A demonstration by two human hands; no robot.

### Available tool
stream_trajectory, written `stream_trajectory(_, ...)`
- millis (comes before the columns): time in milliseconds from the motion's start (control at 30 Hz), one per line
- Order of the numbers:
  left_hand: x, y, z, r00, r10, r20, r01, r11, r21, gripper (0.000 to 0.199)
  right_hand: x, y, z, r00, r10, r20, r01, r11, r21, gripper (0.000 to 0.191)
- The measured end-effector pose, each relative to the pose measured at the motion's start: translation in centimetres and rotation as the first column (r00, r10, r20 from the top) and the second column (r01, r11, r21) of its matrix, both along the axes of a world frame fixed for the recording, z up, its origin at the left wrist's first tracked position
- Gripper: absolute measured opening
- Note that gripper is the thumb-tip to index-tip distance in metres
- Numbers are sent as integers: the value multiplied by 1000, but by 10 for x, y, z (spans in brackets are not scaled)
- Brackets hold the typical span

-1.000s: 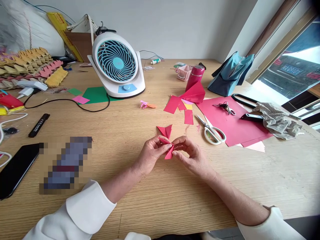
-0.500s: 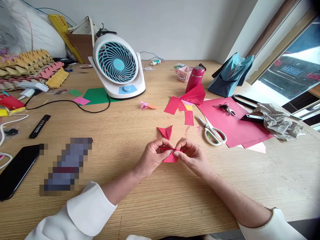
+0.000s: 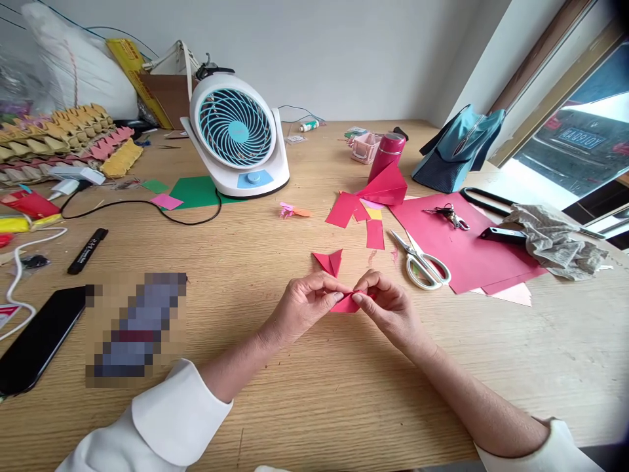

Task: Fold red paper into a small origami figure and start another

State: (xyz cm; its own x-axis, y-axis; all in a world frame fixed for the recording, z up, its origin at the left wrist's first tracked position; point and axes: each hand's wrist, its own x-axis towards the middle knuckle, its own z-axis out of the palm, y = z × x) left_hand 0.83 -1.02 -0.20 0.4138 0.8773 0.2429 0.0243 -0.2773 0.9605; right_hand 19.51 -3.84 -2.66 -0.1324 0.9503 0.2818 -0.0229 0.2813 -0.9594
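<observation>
Both my hands pinch one small piece of red paper (image 3: 348,304) just above the wooden table. My left hand (image 3: 307,303) grips its left part between thumb and forefinger. From the other side my right hand (image 3: 390,311) holds it the same way, the two thumbs close together. Fingers cover much of the paper, so its folds are only partly seen. Right behind the hands lies a folded red paper piece (image 3: 330,262) with pointed corners. White-handled scissors (image 3: 426,270) rest to the right, blades toward the upper left.
Red paper sheets (image 3: 462,252) lie at the right under keys (image 3: 449,215). Red scraps (image 3: 343,210) sit before a pink bottle (image 3: 388,152). A white fan (image 3: 282,176) stands at the back left. A marker (image 3: 87,251) and black phone (image 3: 42,341) lie left.
The view has shifted slightly. My fingertips have drawn closer together on the red paper, and less of its lower part shows below my thumbs.
</observation>
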Motion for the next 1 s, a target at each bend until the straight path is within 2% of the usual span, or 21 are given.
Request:
stream_trajectory(133, -2, 0, 3, 996, 23, -83, -21, 999, 26, 14, 3, 2, -1, 999, -32, 10, 32, 999, 35, 8)
stream_trajectory(267, -2, -2, 1, 998, 28, -48, -25, 997, 67, 10, 4, 2, 1, 999, -36, -10, 37, 999, 28, 7)
stream_trajectory(467, -1, -5, 2, 990, 100, -97, -81, 979, 186, 10, 3, 1, 4, 1000, -19, -11, 19, 1000, 5, 6)
stream_trajectory(633, -2, -7, 5, 975, 175, -139, -124, 940, 319, 11, 3, 1, 2, 1000, 3, -5, -3, 1000, 3, 6)
stream_trajectory(800, -2, -8, 4, 962, 201, -184, -132, 935, 329, 15, 3, -1, 4, 999, 8, 51, -12, 997, 80, 6)
stream_trajectory(1000, -2, -9, 9, 963, 200, -182, -131, 933, 335, 9, 5, -1, 4, 992, -26, 120, 7, 989, 151, 3)
